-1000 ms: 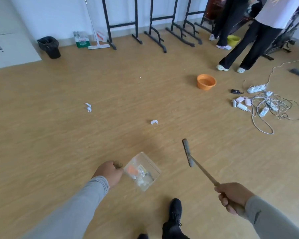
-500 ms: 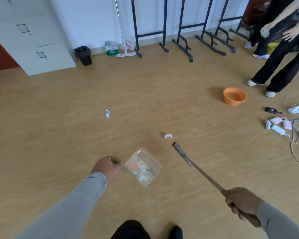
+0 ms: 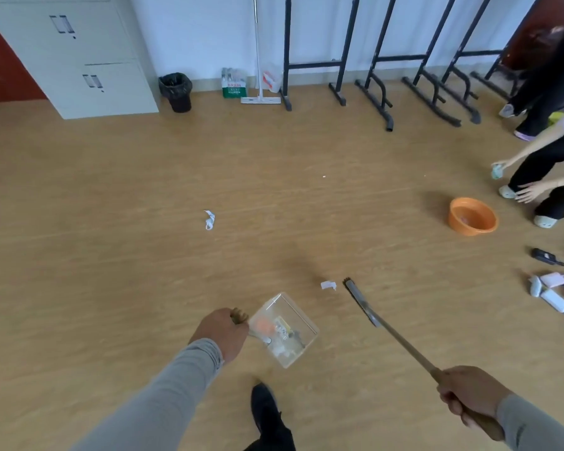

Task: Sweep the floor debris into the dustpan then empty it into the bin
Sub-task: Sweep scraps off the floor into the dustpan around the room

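A paper scrap point(image 3: 328, 285) is seen just beside the brush head point(image 3: 360, 301), ahead of the dustpan point(image 3: 285, 330); the bin point(image 3: 176, 92) is placed far beyond the fingers point(image 3: 240, 315).

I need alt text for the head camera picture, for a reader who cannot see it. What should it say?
A person's left hand holds a clear dustpan with debris in it, while the right hand holds a brush whose head is just right of a white paper scrap on the wooden floor. Another scrap lies farther away, and a black bin stands by the wall.
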A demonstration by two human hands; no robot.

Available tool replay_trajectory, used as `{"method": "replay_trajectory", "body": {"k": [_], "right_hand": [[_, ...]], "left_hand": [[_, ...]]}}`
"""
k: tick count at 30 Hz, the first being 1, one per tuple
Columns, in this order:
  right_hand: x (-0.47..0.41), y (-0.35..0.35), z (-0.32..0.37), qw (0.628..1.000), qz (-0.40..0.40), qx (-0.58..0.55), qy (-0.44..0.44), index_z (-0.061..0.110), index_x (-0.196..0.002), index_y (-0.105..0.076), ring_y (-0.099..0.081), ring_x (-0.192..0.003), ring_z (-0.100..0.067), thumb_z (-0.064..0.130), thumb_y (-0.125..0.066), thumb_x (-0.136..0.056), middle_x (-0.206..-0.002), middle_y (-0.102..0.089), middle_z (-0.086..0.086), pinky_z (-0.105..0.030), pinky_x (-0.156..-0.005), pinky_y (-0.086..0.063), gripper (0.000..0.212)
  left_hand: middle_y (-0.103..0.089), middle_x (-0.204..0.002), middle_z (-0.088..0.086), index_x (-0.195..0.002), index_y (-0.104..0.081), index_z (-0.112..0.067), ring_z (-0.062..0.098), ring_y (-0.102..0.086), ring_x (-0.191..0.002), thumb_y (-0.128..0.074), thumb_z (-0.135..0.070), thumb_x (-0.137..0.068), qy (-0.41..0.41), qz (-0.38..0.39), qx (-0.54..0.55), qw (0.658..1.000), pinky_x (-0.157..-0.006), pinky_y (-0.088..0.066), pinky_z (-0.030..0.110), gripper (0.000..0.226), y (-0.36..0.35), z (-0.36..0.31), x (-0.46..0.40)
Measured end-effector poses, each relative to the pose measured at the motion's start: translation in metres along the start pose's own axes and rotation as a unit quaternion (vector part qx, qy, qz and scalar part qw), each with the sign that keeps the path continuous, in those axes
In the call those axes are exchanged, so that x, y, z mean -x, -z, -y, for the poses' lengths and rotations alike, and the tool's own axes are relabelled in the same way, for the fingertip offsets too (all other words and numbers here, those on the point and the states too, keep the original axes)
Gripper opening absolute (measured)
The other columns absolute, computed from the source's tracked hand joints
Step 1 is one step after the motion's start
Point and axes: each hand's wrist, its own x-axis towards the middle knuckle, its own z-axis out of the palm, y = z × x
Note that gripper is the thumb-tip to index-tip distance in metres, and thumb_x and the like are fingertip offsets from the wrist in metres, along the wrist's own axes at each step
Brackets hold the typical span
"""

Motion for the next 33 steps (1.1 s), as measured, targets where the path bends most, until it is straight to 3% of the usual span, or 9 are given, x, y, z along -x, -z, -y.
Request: {"method": "replay_trajectory", "body": {"k": [7,15,18,26,33], "right_hand": [[-0.022,0.023,0.069,1.0,-0.011,0.013,-0.018,-0.002,-0.072,-0.056,-0.035,-0.04,-0.02,0.001,-0.051,-0.095,-0.054,-0.049,-0.013,-0.026,-0.042,-0.03,0.024],[-0.067,0.068,0.124,0.999,0.001,0.031,-0.008,-0.001,-0.082,-0.056,-0.04,-0.043,-0.021,0.0,-0.052,-0.092,-0.06,-0.051,-0.014,-0.025,-0.041,-0.034,0.011],[-0.088,0.091,0.143,1.0,0.004,0.025,-0.004,-0.001,-0.084,-0.055,-0.04,-0.041,-0.02,-0.002,-0.051,-0.092,-0.061,-0.052,-0.014,-0.024,-0.04,-0.033,0.01],[-0.144,0.156,0.181,0.999,0.022,0.032,-0.001,-0.001,-0.084,-0.056,-0.039,-0.035,-0.017,0.001,-0.049,-0.096,-0.052,-0.052,-0.009,-0.023,-0.037,-0.034,0.014],[-0.18,0.187,0.204,0.999,0.025,0.039,-0.029,-0.001,-0.087,-0.057,-0.04,-0.031,-0.015,0.002,-0.049,-0.096,-0.049,-0.052,-0.008,-0.02,-0.036,-0.034,0.013]], "left_hand": [[-0.07,-0.096,-0.01,-0.092,-0.065,-0.028,0.012,-0.067,-0.086,-0.059,-0.036,-0.092,-0.012,0.022,0.01,1.0,-0.089,-0.057,0.035,0.01,0.016,-0.031,-0.052],[-0.07,-0.091,-0.006,-0.085,-0.062,-0.029,0.015,-0.067,-0.081,-0.058,-0.036,-0.092,-0.002,0.022,-0.009,1.0,-0.082,-0.057,0.034,0.011,0.01,-0.079,-0.1],[-0.069,-0.095,-0.008,-0.083,-0.059,-0.031,0.013,-0.065,-0.085,-0.058,-0.037,-0.091,0.008,0.017,-0.013,1.0,-0.086,-0.055,0.034,0.01,0.002,-0.104,-0.114],[-0.07,-0.105,-0.005,-0.106,-0.066,-0.024,0.018,-0.066,-0.095,-0.058,-0.04,-0.093,0.039,0.02,-0.069,0.997,-0.092,-0.055,0.036,0.023,-0.028,-0.168,-0.142],[-0.065,-0.093,-0.009,-0.105,-0.061,-0.027,0.017,-0.066,-0.086,-0.057,-0.039,-0.096,0.069,0.026,-0.057,0.996,-0.084,-0.056,0.035,0.016,-0.06,-0.196,-0.157]]}}
